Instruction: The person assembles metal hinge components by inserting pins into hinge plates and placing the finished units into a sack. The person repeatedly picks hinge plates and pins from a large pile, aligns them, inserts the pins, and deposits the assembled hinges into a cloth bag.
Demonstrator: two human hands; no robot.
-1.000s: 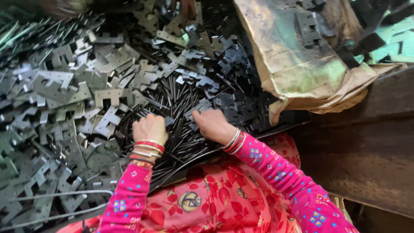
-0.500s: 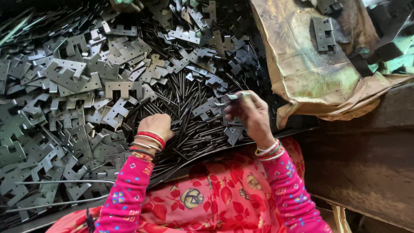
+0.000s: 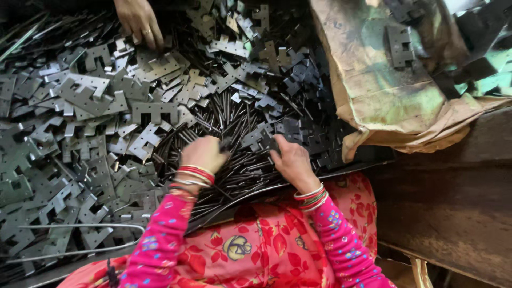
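Note:
My left hand [image 3: 204, 154] is closed in a fist on a bundle of thin dark metal pins [image 3: 234, 117] that lie heaped in front of me. My right hand [image 3: 290, 162] sits just to its right, palm down, with its fingers curled over a dark notched metal plate [image 3: 265, 140] at the edge of the pins. Both wrists carry red and white bangles below pink patterned sleeves. Grey notched metal plates [image 3: 154, 109] surround the pins in a deep pile.
Another person's hand [image 3: 140, 21] reaches into the plates at the top left. A stained sack [image 3: 389, 90] with a plate [image 3: 400, 45] on it lies at the right. A bent wire loop [image 3: 80, 237] lies at the lower left, and a wooden board [image 3: 453, 197] at the lower right.
My right hand, raised to the right with a plate half a second ago, has come back down onto the pile beside my left hand. The other person's hand has come into view.

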